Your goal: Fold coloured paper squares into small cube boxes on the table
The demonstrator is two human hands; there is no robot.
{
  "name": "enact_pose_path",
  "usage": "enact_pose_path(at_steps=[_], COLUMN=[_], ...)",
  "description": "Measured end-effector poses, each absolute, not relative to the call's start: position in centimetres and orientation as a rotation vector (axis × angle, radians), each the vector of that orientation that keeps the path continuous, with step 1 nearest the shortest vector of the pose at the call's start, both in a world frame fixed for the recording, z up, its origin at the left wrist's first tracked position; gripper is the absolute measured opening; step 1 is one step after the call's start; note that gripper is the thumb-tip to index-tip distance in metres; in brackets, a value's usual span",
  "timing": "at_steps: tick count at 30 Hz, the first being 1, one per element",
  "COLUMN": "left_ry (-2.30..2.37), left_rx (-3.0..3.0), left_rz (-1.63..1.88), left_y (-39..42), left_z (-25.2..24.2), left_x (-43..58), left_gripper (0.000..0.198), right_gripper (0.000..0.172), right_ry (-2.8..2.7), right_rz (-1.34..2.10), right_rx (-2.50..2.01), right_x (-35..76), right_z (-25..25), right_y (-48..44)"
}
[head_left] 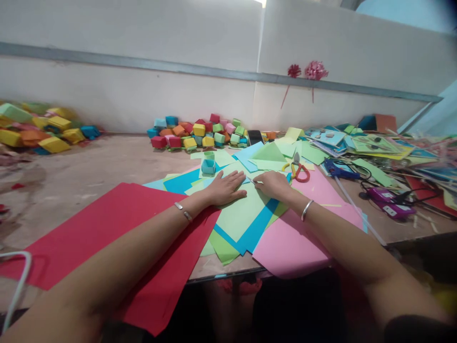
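Observation:
My left hand [227,187] lies flat with its fingers stretched out on a pale green sheet of paper [235,216]. Close to its fingertips, my right hand [273,185] is closed in a pinch above the same sheet. A thin whitish tip [251,180] shows at its fingers, too small to name. Under the pale green sheet lie blue paper [262,226] and brighter green paper [224,247]. A small light-blue folded paper box [208,166] stands beyond my left hand. Pliers with red and yellow handles [298,169] lie just beyond my right hand.
Red sheets [107,224] lie left and overhang the front edge; pink sheets [296,238] lie right. Colourful paper boxes [200,136] are piled at the back, more boxes [43,128] far left. A blue glue gun [341,170] and purple device [390,202] with cables sit right.

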State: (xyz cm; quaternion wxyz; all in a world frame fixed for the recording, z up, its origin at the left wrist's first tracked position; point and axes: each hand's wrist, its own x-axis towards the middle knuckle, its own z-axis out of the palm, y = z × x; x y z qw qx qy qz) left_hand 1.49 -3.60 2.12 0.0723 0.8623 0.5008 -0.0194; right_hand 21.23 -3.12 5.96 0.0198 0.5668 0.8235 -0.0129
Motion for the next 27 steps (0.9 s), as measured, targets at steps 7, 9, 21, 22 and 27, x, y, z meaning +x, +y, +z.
enact_pose_path(at_steps=[7,9,21,22,27], left_ry=[1.474,1.473,1.415,1.4,1.492], left_rx=[2.606,2.611,2.691,2.713,2.752], left_rz=[-0.022,-0.01,0.12,0.171,0.482], left_y=[-3.6,-3.5,-3.3,-3.4,-3.2], left_z=[2.0,2.0,1.4,1.4,1.2], left_x=[1.4,1.4,1.1,1.0,0.5], left_gripper=[0.071,0.07,0.063,0.062,0.061], right_gripper=[0.035,0.036,0.034,0.033,0.029], right_ry=[2.652,2.664,2.547,2.525,2.573], right_rz=[0.083,0.12,0.168,0.178,0.248], right_rx=[1.76,1.76,1.826,1.85,1.87], right_x=[21.0,20.9,21.4,21.7,23.0], right_z=[4.4,4.2,5.4,5.6,6.5], right_y=[-2.7,-2.5,-1.1,-1.1,-1.4])
